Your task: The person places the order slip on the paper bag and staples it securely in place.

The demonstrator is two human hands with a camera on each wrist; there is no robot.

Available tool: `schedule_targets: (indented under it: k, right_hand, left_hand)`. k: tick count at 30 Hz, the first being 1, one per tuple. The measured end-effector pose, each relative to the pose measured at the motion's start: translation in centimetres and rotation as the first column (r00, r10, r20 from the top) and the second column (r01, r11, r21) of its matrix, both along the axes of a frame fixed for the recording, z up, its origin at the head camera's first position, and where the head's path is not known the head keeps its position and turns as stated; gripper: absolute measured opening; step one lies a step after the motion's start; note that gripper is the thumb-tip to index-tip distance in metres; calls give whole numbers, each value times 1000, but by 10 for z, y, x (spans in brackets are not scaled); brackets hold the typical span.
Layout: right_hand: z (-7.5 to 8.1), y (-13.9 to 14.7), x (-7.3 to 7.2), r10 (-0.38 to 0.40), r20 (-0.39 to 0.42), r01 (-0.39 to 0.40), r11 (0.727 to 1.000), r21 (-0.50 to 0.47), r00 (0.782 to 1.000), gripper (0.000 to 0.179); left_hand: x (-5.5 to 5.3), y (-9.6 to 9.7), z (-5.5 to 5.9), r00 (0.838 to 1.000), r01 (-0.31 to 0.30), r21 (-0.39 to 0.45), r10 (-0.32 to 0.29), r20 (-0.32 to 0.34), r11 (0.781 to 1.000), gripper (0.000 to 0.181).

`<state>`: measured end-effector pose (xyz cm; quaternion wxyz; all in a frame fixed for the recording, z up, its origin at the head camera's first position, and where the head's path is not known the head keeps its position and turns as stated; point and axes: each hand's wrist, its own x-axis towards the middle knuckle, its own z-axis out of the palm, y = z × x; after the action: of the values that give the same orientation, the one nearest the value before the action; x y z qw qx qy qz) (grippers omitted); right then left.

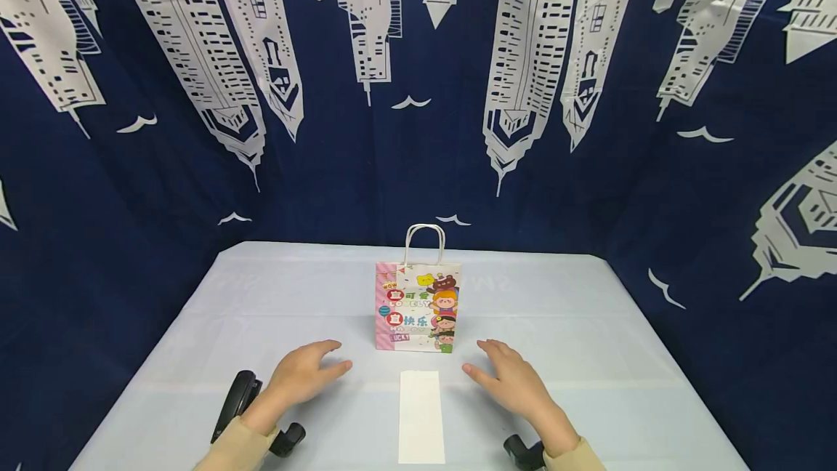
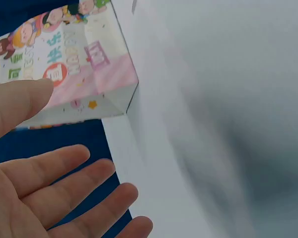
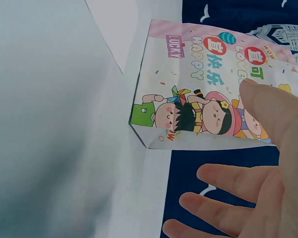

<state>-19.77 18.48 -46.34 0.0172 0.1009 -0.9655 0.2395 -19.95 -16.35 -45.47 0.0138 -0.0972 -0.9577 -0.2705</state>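
A small paper gift bag (image 1: pixel 418 311) stands upright on the table, its white twisted handles (image 1: pixel 425 227) raised. Cartoon figures and colourful lettering cover its front, with a pink stripe at the left. To the left of the bag, my left hand (image 1: pixel 304 373) is held apart from it, fingers relaxed and thumb spread. My right hand (image 1: pixel 513 380) mirrors it on the other side, also holding nothing. Both wrist views show the bag (image 2: pixel 84 64) beyond the thumb, with the fingers extended. Between the hands, in front of the bag, lies a blank white strip of paper (image 1: pixel 421 416).
A black stapler (image 1: pixel 238 398) lies at the left, partly behind my left forearm. The white table (image 1: pixel 314 275) ends at the back against a navy curtain (image 1: pixel 392 166) with white building prints. Black wrist cameras (image 1: pixel 288 440) sit under both wrists.
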Motion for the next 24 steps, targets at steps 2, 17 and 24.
schedule_targets:
  k: [2,17,24]
  right_hand:
    - [-1,-1,0,3,-4,-3,1000,5,1000,68]
    - [-12,-4,8,-4,74,5,1000,-10,997,62]
    - [-11,-7,13,-31,76,36,997,-69,997,58]
  left_hand:
    - [1,4,-1,1000,20,4,-20,3,1000,46]
    - [8,16,-14,989,124,58,-128,68,991,41]
    - [9,42,-17,960,251,69,-258,106,965,47]
